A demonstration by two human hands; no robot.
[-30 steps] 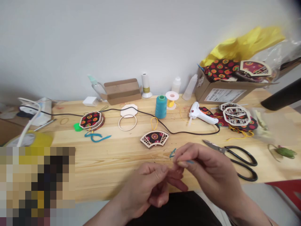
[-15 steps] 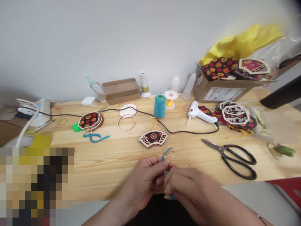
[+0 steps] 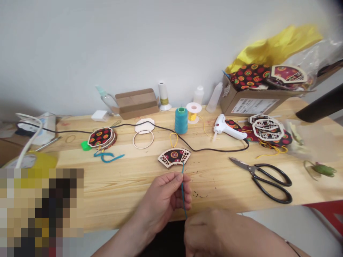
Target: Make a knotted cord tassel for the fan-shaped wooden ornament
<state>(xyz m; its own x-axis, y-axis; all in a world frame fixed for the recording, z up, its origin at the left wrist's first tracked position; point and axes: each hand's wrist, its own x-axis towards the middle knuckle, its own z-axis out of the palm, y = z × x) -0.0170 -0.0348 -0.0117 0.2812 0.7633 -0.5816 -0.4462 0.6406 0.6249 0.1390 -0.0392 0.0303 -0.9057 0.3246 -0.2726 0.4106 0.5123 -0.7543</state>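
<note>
A thin teal cord (image 3: 183, 192) runs taut and nearly upright between my two hands at the front edge of the wooden table (image 3: 120, 185). My left hand (image 3: 166, 200) pinches the cord's upper end between thumb and forefinger. Lower down, my right hand (image 3: 214, 232) is closed round the cord's other end, its back toward me and its fingers mostly hidden. Just beyond the cord's tip lies a fan-shaped wooden ornament (image 3: 174, 157) with red patterned fabric and a yellow loop.
Black scissors (image 3: 265, 178) lie to the right, a white glue gun (image 3: 229, 130) with a black lead behind them. A teal thread spool (image 3: 181, 120), a wooden ring (image 3: 143, 139), more ornaments (image 3: 102, 137), loose teal cord (image 3: 108, 156) and a cardboard box (image 3: 254, 100) stand further back.
The cord was bunched between my fingertips; my right hand has drawn back toward me and down, pulling it out straight. My left hand stays at the table edge.
</note>
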